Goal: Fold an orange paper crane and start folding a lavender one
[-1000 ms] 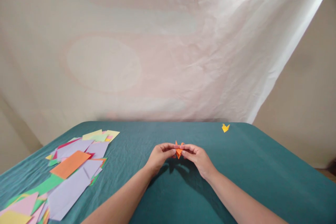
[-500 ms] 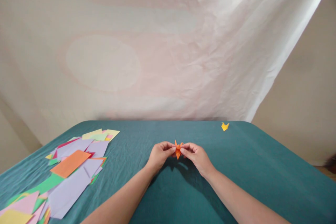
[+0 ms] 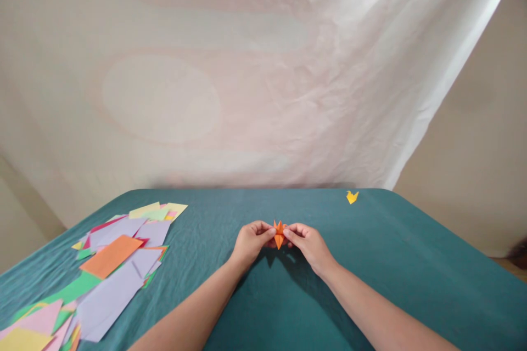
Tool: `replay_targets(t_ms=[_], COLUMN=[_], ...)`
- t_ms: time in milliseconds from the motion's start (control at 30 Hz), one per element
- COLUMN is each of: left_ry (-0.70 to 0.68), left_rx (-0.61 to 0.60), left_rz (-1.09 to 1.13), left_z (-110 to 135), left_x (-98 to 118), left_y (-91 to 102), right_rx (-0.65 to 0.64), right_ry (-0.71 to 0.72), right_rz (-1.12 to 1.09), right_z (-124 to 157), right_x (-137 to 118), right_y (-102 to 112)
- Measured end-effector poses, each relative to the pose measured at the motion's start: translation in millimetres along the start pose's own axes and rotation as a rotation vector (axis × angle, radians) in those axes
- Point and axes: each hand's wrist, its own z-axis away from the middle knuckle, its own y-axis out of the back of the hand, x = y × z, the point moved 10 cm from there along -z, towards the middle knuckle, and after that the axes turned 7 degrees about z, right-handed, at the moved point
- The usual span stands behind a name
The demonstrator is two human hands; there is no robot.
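Counter (image 3: 197, 230) edges stand well apart from your hands: the far one runs beyond both grips, and green cloth spreads between your left grip (image 3: 249, 241) and the loose pile of coloured paper (image 3: 109, 296) to its left, and from your right grip (image 3: 310, 245) out to the slanting right edge. You have the small orange folded paper (image 3: 279, 240) between the two; each grip is a narrow pinch, thumb and fingers closed on one side of it. Its long axis, as you see it, runs away from you, one sharp point aimed your way and slimmer points toward the far edge. Beyond your right grip and off to its right, near that edge, sits a yellow folded bird (image 3: 352, 197). Past the edge hangs a pale, creased sheet (image 3: 247, 93).
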Motion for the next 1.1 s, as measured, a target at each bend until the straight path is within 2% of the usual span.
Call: replay_targets(t_ms=[567, 1100], left_ry=[0.069, -0.001], left_rx=[0.011, 0.004], left_rz=[0.019, -0.086], left_z=[-0.5, -1.5], left_x=[-9.0, -0.4], left_y=[1.0, -2.9], right_rx=[0.001, 0.008], right_ry=[-0.054, -0.070], right_rz=[-0.033, 0.008], right_z=[-0.6, -0.9], right_x=[5.5, 2.1], right_y=[1.2, 2.3])
